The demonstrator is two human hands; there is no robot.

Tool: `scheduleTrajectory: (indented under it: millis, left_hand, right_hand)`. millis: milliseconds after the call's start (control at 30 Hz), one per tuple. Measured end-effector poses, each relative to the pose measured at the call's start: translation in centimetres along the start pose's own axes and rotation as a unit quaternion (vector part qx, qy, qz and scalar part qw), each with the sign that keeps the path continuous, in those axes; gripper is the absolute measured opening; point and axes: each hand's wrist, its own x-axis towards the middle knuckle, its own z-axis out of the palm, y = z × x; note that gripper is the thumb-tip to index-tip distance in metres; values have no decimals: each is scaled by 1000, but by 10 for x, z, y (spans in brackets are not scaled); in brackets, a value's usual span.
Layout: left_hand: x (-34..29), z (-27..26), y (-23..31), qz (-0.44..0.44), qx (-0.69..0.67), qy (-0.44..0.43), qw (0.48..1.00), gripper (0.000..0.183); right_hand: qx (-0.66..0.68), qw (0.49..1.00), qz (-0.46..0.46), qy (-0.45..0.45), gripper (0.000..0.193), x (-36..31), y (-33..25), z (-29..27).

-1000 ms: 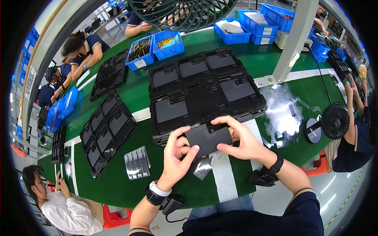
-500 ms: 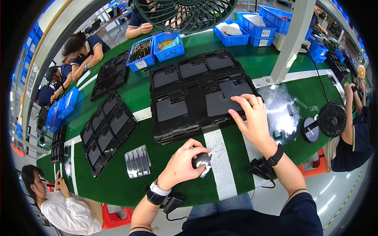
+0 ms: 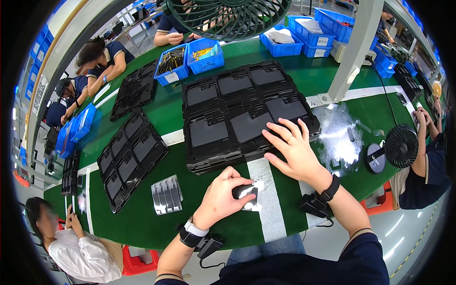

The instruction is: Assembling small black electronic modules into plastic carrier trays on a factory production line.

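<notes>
My left hand (image 3: 220,199) is closed on a small black piece with clear film (image 3: 246,192), low over the green table just in front of the tray stack. My right hand (image 3: 292,149) lies flat with its fingers spread on the front right corner of the stacked black trays (image 3: 213,156). Its fingertips touch a flat black panel (image 3: 285,109) seated in a tray compartment. Other compartments hold similar dark panels (image 3: 209,133).
Empty black trays (image 3: 130,159) lie to the left, with another (image 3: 135,88) further back. A silver ribbed stack (image 3: 167,194) sits near my left hand. Clear film scraps (image 3: 339,135), a small black fan (image 3: 401,145) and a white post (image 3: 354,52) are at right. Blue bins (image 3: 190,59) stand behind. People work around the table.
Both hands held a black panel a second ago. The right hand set it into the tray and now rests there. The left hand dropped to the table with the small filmed piece.
</notes>
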Motion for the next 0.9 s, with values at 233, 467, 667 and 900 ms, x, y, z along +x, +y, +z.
scheduleTrajectory:
  millis: [233, 467, 667, 900]
  left_hand:
    - [5, 3, -4, 99, -28, 66, 992, 28]
    - [4, 0, 4, 6, -127, 110, 986, 25]
    - [3, 1, 4, -7, -153, 92, 984, 26]
    - [3, 3, 3, -9, -165, 88, 982, 26]
  right_hand:
    - [4, 999, -34, -9, 60, 3, -10, -4]
    - [95, 992, -72, 28, 56, 5, -12, -9]
    - [-26, 1000, 7, 4, 57, 2, -12, 2]
    - [-24, 999, 24, 28, 57, 2, -9, 3]
